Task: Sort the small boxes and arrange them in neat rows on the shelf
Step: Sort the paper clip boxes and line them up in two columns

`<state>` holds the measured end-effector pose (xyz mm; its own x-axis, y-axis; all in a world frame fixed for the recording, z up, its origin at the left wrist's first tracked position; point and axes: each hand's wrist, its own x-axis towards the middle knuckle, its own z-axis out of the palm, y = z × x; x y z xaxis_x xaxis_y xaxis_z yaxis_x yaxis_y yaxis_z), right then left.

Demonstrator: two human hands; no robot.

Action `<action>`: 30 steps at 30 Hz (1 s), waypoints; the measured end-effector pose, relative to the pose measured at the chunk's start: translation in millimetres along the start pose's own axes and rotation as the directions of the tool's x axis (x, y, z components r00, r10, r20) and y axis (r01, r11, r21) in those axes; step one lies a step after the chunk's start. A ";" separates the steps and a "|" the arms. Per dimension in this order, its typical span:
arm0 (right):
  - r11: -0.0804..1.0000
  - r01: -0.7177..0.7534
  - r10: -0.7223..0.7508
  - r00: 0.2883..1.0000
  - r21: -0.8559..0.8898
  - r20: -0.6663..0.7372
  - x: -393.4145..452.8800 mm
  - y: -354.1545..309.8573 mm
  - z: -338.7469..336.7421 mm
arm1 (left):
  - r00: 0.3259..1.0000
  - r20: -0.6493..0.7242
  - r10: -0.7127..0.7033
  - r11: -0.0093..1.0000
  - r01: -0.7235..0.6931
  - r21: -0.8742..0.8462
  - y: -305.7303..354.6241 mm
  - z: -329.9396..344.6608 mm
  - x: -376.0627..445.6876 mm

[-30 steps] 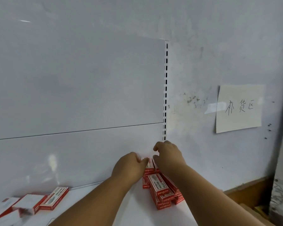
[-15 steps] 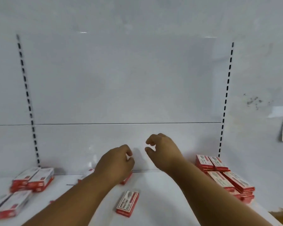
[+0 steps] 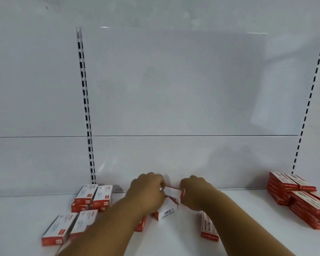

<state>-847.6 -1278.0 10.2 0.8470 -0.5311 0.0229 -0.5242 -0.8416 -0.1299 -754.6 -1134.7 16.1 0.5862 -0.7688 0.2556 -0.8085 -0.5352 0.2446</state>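
Observation:
Small red and white boxes lie on the white shelf [image 3: 174, 242]. My left hand [image 3: 146, 193] and my right hand [image 3: 194, 193] meet near the back panel and both grip loose boxes [image 3: 169, 202] in the middle, some tilted, one showing a barcode. One box [image 3: 208, 227] lies flat under my right forearm. Another box [image 3: 141, 224] peeks out beneath my left forearm. Neat stacks of boxes [image 3: 299, 198] stand at the right end. Loose piles of boxes [image 3: 92, 197] and more boxes [image 3: 68, 228] sit at the left.
A white back panel [image 3: 174, 108] rises behind the shelf, with slotted black uprights at the left [image 3: 85, 108] and right [image 3: 307, 111]. A bracket [image 3: 116, 188] shows at the base of the left upright.
The view swung left from the right-hand stacks to the shelf's middle. Both hands dropped from mid-air onto the loose boxes and closed on them.

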 end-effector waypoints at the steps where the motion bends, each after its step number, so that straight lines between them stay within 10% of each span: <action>1: 1.000 -0.014 0.014 1.000 -0.008 0.007 -0.4 2.1 4.0 | 1.000 -0.009 0.008 1.000 -0.008 0.023 -0.4 3.7 2.8; 8: 0.991 -0.102 0.108 0.993 0.091 -0.057 0.0 15.2 8.2 | 0.995 -0.043 -0.094 0.995 0.093 -0.025 -24.2 16.4 2.5; 12: 0.883 -0.106 0.179 0.977 0.458 -0.118 -2.2 21.8 3.9 | 0.992 -0.125 -0.027 0.995 0.014 -0.101 -21.3 19.5 3.5; 19: 0.024 0.036 -0.218 0.976 0.999 -0.030 -24.1 3.0 -12.8 | 0.958 -0.254 0.134 0.835 -0.247 -0.491 4.5 21.3 -2.8; 21: 0.173 0.046 -0.178 0.984 0.984 -0.015 -28.1 1.9 -16.2 | 0.963 -0.252 0.093 0.811 -0.220 -0.541 3.3 17.9 -5.1; 25: 0.919 -0.023 0.031 0.999 0.395 -0.015 -42.4 15.1 -33.4 | 0.983 -0.173 0.058 0.848 -0.140 -0.511 -3.3 19.4 -11.1; 30: 0.990 -0.142 0.137 0.961 0.006 0.239 -77.4 20.3 -31.3 | 0.988 -0.147 0.039 0.865 -0.107 -0.491 -3.7 13.5 -12.2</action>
<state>-926.6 -1257.1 36.8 0.7637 -0.6022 -0.2328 -0.6388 -0.7570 -0.1374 -759.4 -1128.1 -0.6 0.5552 -0.7294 0.3997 -0.7370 -0.2086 0.6429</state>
